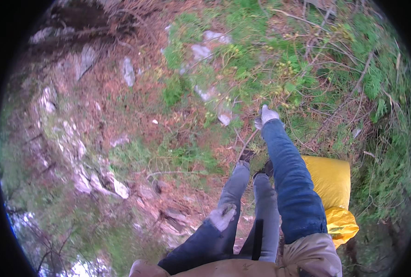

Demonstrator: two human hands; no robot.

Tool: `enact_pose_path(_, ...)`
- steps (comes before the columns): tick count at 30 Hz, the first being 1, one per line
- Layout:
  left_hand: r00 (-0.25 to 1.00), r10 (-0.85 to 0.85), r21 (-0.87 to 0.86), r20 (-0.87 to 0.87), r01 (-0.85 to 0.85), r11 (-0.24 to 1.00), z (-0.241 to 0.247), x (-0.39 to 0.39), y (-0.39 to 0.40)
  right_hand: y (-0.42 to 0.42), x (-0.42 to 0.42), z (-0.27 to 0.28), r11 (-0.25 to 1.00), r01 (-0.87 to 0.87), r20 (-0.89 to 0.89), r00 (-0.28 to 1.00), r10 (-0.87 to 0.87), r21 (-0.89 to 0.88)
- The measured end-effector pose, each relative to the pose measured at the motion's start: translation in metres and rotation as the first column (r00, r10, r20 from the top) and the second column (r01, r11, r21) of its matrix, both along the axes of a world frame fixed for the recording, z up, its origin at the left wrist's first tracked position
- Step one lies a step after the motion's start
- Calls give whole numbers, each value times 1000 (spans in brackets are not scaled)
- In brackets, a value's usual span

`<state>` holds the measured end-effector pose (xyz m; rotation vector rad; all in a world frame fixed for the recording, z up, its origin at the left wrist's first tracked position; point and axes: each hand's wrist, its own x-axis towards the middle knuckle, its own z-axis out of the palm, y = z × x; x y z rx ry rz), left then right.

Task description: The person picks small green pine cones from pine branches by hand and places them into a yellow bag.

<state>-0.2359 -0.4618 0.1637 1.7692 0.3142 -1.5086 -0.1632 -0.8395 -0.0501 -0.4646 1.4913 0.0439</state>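
Note:
My right hand (268, 115), in a light grey glove, reaches out ahead at the end of a blue sleeve. Its fingers are curled around what looks like a thin branch (249, 141), whose bare stem runs down towards my feet. Green and yellowish conifer sprigs (285, 93) lie just beyond that hand. My left hand (222, 216), gloved alike, hangs in front of my left thigh with bent fingers. A dark patch shows at its palm, too blurred to tell whether anything is held.
A yellow sack (330, 176) with a crumpled end lies beside my right arm. Dry branches (350, 93) tangle on the right. Pale rocks (128, 72) poke through brown needle litter ahead, and a rough rocky strip (88, 173) runs along the left. My dark shoes (247, 155) stand among twigs.

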Motion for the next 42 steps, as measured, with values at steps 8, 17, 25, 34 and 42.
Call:
enact_pose_path(8, 895, 373, -179, -246, -420, 890, 18, 47, -59, 52, 47, 223, 884, 16, 509, 822, 254, -467)
enact_pose_path(17, 592, -134, -584, -795, -806, -97, 85, 197, -174, 122, 31, 450, 892, 17, 740, 565, 364, -452)
enact_pose_path(25, 726, 514, -821, -458, -567, 70, 234, 237, -175, 142, -12, 512, 619, 48, 616, 183, 766, -784)
enact_pose_path(34, 820, 372, -608, -435, -572, 550, 297, 153, -201, 111, -81, 595, 98, -283, 155, -187, 970, -954)
enact_pose_path(42, 884, -75, -447, -462, -158, 881, 228, 103, -289, 86, -152, 551, 922, -221, 943, 22, 331, -318)
